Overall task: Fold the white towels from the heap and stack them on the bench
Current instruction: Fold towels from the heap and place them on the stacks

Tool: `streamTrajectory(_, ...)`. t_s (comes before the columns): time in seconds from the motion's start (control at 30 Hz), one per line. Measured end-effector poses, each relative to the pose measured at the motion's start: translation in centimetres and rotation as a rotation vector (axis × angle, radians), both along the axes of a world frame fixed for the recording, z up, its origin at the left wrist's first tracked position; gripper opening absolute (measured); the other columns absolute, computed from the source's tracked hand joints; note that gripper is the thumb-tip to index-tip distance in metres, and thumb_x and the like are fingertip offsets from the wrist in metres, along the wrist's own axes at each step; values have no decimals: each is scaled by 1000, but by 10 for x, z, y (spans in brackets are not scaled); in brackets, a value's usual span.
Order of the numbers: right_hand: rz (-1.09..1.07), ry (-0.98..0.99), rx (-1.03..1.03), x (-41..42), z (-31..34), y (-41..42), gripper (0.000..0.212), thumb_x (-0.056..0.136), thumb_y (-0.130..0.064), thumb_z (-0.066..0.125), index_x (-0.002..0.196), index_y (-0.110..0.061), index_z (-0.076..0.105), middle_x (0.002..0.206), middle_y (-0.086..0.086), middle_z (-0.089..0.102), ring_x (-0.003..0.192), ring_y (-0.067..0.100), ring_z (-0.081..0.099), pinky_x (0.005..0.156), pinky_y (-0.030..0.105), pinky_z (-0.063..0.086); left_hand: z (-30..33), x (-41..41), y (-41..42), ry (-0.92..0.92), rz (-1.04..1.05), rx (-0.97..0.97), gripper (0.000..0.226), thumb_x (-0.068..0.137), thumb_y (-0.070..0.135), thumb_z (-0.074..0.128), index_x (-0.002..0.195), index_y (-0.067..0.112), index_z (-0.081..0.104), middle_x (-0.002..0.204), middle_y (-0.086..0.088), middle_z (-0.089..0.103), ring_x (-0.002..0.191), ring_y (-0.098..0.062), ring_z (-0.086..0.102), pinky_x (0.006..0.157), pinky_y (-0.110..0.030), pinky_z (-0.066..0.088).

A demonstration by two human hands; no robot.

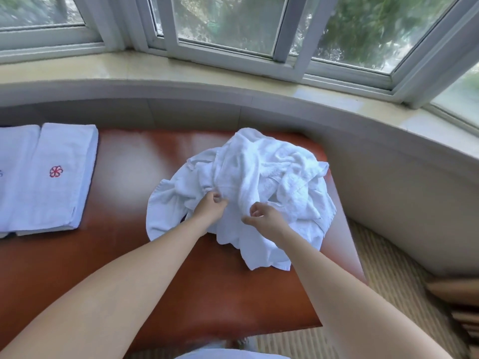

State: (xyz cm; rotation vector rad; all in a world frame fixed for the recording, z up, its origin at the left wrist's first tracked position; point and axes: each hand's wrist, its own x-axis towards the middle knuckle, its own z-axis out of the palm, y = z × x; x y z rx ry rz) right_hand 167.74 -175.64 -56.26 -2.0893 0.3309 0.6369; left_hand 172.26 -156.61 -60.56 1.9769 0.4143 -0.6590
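Note:
A heap of crumpled white towels (261, 182) lies on the right half of the reddish-brown bench (124, 255). My left hand (211, 207) pinches a fold of towel at the heap's near side. Just to its right, my right hand (264, 218) has its fingers curled and pinches the cloth too. One towel's edge hangs toward me below the hands. On the bench's left end lie two stacks of folded white towels: one with a red flower mark (55, 172) and one cut off by the frame's left edge (13, 177).
A curved stone windowsill (233, 81) and windows run behind the bench. A pale wall panel curves round the right side. Striped carpet (388, 281) lies to the right, with wooden furniture (458, 301) at the far right edge.

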Motion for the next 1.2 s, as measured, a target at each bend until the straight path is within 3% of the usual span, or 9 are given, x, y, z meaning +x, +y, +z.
streamTrajectory(0.2, 287, 24, 106, -18, 43, 11, 27, 81, -22, 76, 71, -22, 51, 74, -3, 50, 66, 13, 46, 67, 28, 39, 33, -43, -11, 7, 171, -253, 58, 88, 69, 61, 119, 20, 66, 107, 3, 74, 100, -12, 67, 85, -31, 52)
streamTrajectory(0.33, 484, 97, 103, -40, 61, 18, 15, 82, -21, 74, 81, -21, 60, 80, 2, 62, 70, 14, 62, 69, 28, 52, 52, -73, -11, -62, 135, -177, 25, 84, 38, 77, 91, 16, 67, 78, 3, 66, 74, -14, 60, 69, -28, 47)
streamTrajectory(0.5, 582, 110, 14, -66, 58, 18, 15, 92, -30, 68, 99, -17, 71, 84, -1, 73, 72, 13, 67, 70, 27, 55, 72, -115, 12, -100, 297, -119, 13, 92, 28, 65, 99, 18, 70, 102, -2, 71, 91, -18, 63, 78, -32, 51)
streamTrajectory(0.63, 435, 108, -76, -73, 49, 7, 10, 95, -15, 58, 94, -10, 66, 88, 6, 66, 77, 19, 61, 69, 28, 49, 91, -151, 34, -70, 394, -183, 20, 77, 27, 64, 86, 10, 58, 94, -9, 63, 86, -27, 57, 81, -37, 47)
streamTrajectory(0.77, 257, 74, 45, -77, 49, 17, 39, 93, -8, 56, 131, -16, 56, 85, 6, 60, 69, 19, 59, 61, 29, 50, 114, -180, 40, -66, 415, -238, 18, 71, 23, 60, 84, 14, 51, 90, -11, 53, 84, -25, 50, 78, -37, 40)
streamTrajectory(0.87, 441, -122, -78, -80, 48, 35, 73, 86, -7, 54, 147, -43, 35, 78, 5, 61, 66, 21, 59, 59, 32, 50, 128, -192, 45, -40, 374, -221, 17, 76, 22, 59, 87, 12, 50, 90, -13, 48, 80, -26, 45, 76, -39, 34)
streamTrajectory(0.93, 510, -165, -57, -84, 45, 50, 77, 88, -10, 56, 150, -48, 30, 78, 4, 67, 67, 20, 62, 61, 32, 52, 131, -198, 52, -46, 365, -227, 8, 89, 14, 57, 95, 12, 53, 93, -14, 49, 84, -28, 45, 76, -40, 34)
streamTrajectory(1.07, 581, -256, -88, -91, 37, 77, 18, 93, -26, 53, 98, -38, 64, 70, -10, 74, 65, 7, 70, 72, 34, 60, 132, -216, 78, -19, 307, -301, 27, 90, 23, 71, 109, 9, 58, 102, -17, 62, 92, -30, 58, 82, -38, 42)
streamTrajectory(1.2, 488, -297, -90, -90, 38, 96, 16, 90, -19, 46, 93, -27, 60, 67, -11, 73, 68, 10, 70, 59, 26, 53, 117, -232, 108, 27, 246, -254, 51, 79, 19, 85, 122, 20, 59, 126, -4, 68, 116, -20, 66, 96, -35, 54)
